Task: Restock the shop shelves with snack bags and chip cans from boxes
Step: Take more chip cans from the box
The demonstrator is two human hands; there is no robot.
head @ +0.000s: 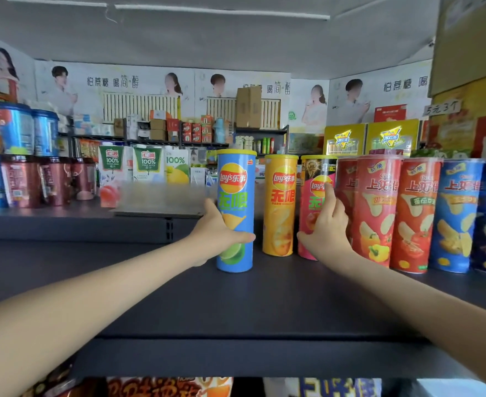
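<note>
Shelf (236, 305) is seen low in the frame. Mid-frame, the blue can (236, 179) is gripped by the left hand (216, 230), the pink can (312, 207) by the right hand (327, 233), one finger straight. The yellow can (280, 202) between could be knocked over by a push.

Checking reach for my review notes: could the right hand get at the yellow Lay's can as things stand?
Probably yes, once it lets go: the right hand grips the pink Lay's can right beside the yellow Lay's can, which stands upright with its front uncovered.
</note>
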